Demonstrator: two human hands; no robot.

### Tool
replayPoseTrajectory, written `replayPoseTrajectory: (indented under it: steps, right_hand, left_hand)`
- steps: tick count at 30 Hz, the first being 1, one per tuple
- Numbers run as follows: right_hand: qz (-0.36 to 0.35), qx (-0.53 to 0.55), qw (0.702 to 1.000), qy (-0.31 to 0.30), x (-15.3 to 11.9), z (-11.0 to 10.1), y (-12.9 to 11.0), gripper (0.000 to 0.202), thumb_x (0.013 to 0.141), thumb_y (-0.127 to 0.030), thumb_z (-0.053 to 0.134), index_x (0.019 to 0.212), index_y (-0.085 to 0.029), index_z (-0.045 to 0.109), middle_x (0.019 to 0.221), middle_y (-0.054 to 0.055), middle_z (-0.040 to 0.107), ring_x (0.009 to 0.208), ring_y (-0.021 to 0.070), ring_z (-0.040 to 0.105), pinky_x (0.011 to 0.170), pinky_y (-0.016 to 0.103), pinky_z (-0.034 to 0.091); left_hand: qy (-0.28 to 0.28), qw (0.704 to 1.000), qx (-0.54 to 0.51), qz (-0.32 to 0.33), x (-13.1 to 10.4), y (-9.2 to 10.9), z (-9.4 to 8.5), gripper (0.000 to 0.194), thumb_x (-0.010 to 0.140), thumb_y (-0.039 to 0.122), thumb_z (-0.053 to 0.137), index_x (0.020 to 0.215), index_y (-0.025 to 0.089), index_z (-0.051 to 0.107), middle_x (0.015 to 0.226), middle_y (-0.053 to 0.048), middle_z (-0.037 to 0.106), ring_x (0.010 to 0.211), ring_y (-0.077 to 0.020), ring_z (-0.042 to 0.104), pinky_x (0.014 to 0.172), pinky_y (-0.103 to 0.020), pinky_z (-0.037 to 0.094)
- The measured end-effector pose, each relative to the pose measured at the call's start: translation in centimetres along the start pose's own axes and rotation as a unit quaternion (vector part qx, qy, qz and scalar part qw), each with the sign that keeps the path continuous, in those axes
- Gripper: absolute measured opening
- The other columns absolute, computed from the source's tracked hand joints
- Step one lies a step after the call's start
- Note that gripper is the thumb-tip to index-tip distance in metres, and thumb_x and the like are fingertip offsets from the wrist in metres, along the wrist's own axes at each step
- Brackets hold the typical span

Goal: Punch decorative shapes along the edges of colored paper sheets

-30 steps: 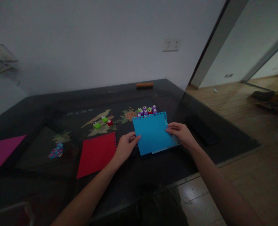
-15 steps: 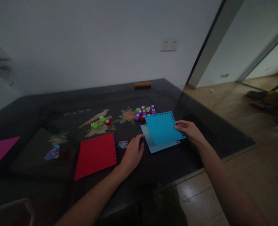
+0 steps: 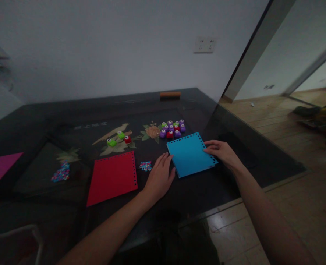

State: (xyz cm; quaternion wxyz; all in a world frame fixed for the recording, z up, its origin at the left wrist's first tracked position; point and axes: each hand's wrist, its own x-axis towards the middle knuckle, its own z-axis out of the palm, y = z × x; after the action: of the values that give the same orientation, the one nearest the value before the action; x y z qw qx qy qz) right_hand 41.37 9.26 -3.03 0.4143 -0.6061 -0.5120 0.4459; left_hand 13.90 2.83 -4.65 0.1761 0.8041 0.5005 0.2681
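Observation:
Blue paper [image 3: 190, 154] with punched holes along its top and right edges lies almost squarely over another sheet, whose corner peeks out at the lower right. My right hand [image 3: 219, 151] pinches the blue paper's right edge between thumb and fingers. At its left edge rests my left hand [image 3: 160, 175], fingertips touching the paper, thumb apart from the fingers, holding nothing. Red paper [image 3: 113, 178], also punched along two edges, lies to the left. Between it and my left hand is a small pile of coloured paper bits [image 3: 145, 166].
Several small punches [image 3: 171, 128] stand behind the blue paper, and three more [image 3: 120, 135] behind the red. Farther left are a bigger pile of bits [image 3: 61, 172] and pink paper [image 3: 0, 169]. An orange-brown roll [image 3: 170, 95] lies at the table's back edge [image 3: 124, 96].
The blue paper has come down and left, now covering the pale sheet beneath. My left hand has moved slightly right to the paper's left edge. The view has shifted a little.

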Motion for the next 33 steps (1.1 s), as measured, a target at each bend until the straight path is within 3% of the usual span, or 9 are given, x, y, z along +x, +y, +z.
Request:
replayPoseTrajectory:
  steps: [14,21,27,33]
  right_hand:
    - [-0.016,-0.046,0.999,-0.008,-0.2,0.4,-0.3,0.041,0.056,-0.031,0.078,0.092,-0.014,0.068,0.061,-0.001,0.063,0.051,0.0117,0.052,0.051,0.026,0.040]
    - [-0.043,-0.055,0.998,-0.003,-0.4,0.2,-0.3,0.044,0.060,-0.038,0.075,0.096,-0.014,0.067,0.056,-0.001,0.059,0.048,0.0122,0.050,0.046,0.025,0.038]
    - [-0.081,-0.161,0.981,0.066,0.2,-0.5,0.7,0.039,0.065,-0.041,0.070,0.090,-0.011,0.070,0.062,0.003,0.061,0.050,0.0132,0.051,0.049,0.027,0.039]
    - [-0.135,-0.256,0.955,0.064,0.4,-0.2,1.1,0.033,0.069,-0.041,0.067,0.086,-0.014,0.074,0.066,0.005,0.063,0.057,0.0154,0.051,0.054,0.029,0.039]
  left_hand:
    - [-0.029,0.992,0.116,0.031,-0.1,0.5,-0.1,0.042,0.092,0.027,0.044,0.131,0.012,0.049,0.142,-0.016,0.043,0.135,-0.0276,0.034,0.109,-0.045,0.034]
    - [-0.028,0.992,0.119,0.032,-0.1,0.5,-0.2,0.041,0.091,0.026,0.046,0.130,0.013,0.050,0.142,-0.015,0.044,0.135,-0.0268,0.034,0.109,-0.044,0.035]
    - [-0.036,0.992,0.113,0.034,-0.1,0.3,-0.2,0.042,0.091,0.027,0.046,0.131,0.012,0.048,0.142,-0.014,0.044,0.135,-0.0268,0.033,0.110,-0.044,0.033]
    - [-0.033,0.993,0.106,0.038,-0.1,0.4,-0.3,0.042,0.091,0.027,0.045,0.131,0.014,0.047,0.142,-0.014,0.044,0.135,-0.0266,0.033,0.109,-0.045,0.035]
